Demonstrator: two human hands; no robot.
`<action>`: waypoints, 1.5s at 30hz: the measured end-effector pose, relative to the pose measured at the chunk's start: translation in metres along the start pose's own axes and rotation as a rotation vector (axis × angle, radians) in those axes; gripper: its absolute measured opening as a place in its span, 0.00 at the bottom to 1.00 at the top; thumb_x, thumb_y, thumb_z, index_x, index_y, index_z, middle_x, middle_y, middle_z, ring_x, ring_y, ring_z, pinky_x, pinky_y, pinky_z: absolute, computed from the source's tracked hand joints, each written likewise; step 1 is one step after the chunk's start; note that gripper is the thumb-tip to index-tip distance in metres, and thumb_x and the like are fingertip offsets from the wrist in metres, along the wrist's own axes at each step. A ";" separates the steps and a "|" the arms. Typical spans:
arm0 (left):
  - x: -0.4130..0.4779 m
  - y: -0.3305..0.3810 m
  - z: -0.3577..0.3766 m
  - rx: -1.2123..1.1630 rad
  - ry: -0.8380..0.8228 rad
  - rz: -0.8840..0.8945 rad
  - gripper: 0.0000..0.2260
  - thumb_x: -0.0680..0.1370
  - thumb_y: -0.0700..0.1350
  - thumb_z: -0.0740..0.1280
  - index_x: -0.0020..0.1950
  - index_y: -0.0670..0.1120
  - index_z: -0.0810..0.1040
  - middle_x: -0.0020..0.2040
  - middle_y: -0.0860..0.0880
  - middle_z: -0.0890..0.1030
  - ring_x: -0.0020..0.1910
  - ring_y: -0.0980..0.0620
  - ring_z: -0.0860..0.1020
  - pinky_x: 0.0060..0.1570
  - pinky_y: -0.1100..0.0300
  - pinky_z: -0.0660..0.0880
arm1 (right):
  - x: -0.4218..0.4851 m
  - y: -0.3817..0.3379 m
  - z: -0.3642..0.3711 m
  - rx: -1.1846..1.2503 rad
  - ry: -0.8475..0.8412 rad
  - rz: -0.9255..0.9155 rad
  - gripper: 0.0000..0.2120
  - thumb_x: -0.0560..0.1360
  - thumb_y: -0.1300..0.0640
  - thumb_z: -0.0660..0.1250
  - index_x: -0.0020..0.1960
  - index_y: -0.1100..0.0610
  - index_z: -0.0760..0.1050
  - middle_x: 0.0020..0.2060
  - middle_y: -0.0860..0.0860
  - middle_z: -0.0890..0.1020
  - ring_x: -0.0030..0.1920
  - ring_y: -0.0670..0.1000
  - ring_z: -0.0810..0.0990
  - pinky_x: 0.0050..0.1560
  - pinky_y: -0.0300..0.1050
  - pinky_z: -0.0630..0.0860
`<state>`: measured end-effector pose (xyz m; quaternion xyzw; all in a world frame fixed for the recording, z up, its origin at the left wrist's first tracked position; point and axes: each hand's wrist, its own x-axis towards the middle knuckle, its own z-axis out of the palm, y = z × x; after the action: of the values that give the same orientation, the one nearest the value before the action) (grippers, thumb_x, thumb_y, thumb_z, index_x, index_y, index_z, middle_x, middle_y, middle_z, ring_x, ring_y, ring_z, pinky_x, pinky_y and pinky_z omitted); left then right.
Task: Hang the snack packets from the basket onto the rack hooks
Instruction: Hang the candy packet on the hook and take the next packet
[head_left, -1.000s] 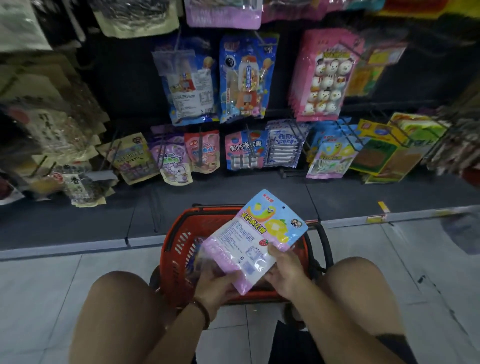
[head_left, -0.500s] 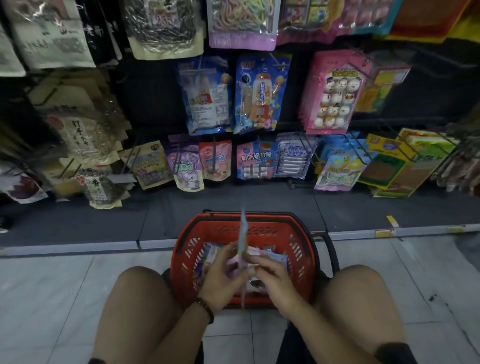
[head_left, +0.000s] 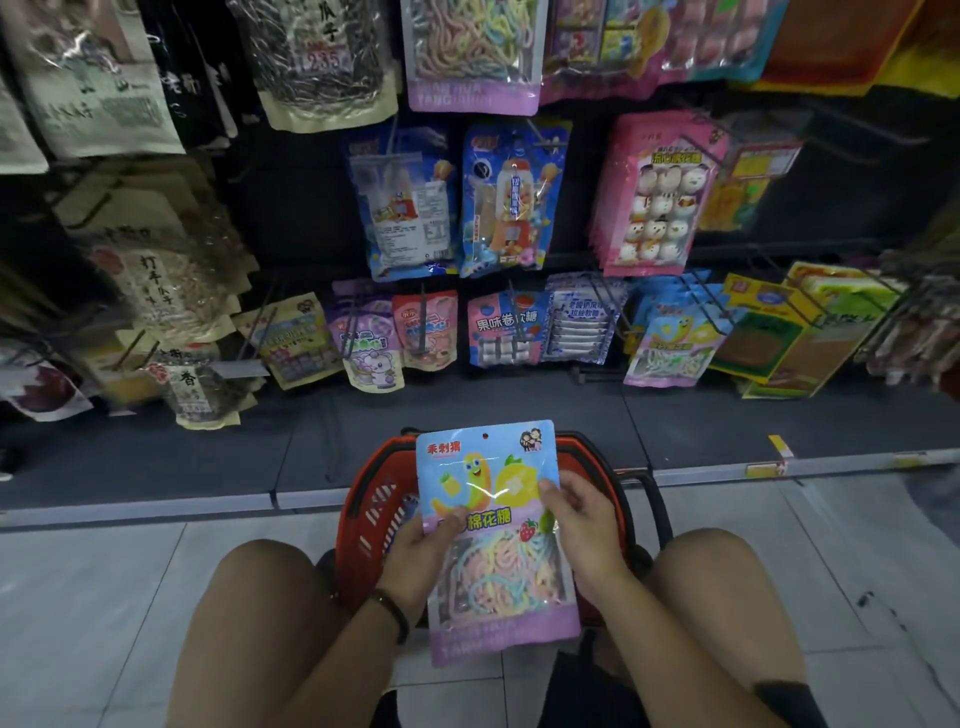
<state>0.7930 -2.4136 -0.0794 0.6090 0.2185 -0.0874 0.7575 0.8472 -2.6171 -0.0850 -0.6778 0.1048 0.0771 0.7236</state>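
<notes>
Pastel packet, held between hands, over basket

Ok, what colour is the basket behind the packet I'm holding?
Red-orange basket, behind the snack packet; head view.

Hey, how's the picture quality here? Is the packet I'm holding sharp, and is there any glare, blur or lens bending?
Head view: the held packet is sharp and well lit, with small glints on its film. Head view: the rack behind is dim, and the hanging bags at far left smear toward the frame edge. Head view: the wide lens bows the base strip of the shelf.
</notes>
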 end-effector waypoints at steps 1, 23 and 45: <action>-0.003 0.002 0.002 0.019 -0.002 0.019 0.11 0.83 0.44 0.67 0.63 0.40 0.82 0.57 0.42 0.87 0.56 0.39 0.86 0.57 0.45 0.83 | 0.000 0.000 -0.001 0.012 0.008 -0.005 0.06 0.82 0.56 0.71 0.54 0.59 0.84 0.49 0.66 0.86 0.47 0.68 0.85 0.53 0.63 0.83; 0.031 0.261 0.080 0.175 -0.019 0.527 0.08 0.83 0.45 0.68 0.61 0.51 0.83 0.54 0.54 0.88 0.52 0.58 0.86 0.54 0.58 0.83 | 0.075 -0.249 0.000 -0.032 0.006 -0.401 0.07 0.84 0.58 0.69 0.54 0.59 0.84 0.49 0.54 0.90 0.52 0.59 0.89 0.55 0.60 0.85; 0.074 0.520 0.099 0.124 0.154 0.752 0.04 0.81 0.47 0.71 0.53 0.56 0.83 0.53 0.54 0.88 0.55 0.48 0.86 0.61 0.41 0.81 | 0.140 -0.515 0.099 -0.052 0.205 -0.617 0.16 0.80 0.51 0.73 0.47 0.66 0.82 0.35 0.60 0.81 0.30 0.48 0.76 0.34 0.44 0.69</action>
<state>1.0881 -2.3725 0.3648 0.6960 0.0305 0.2291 0.6798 1.1181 -2.5582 0.3822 -0.7002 -0.0352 -0.2118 0.6809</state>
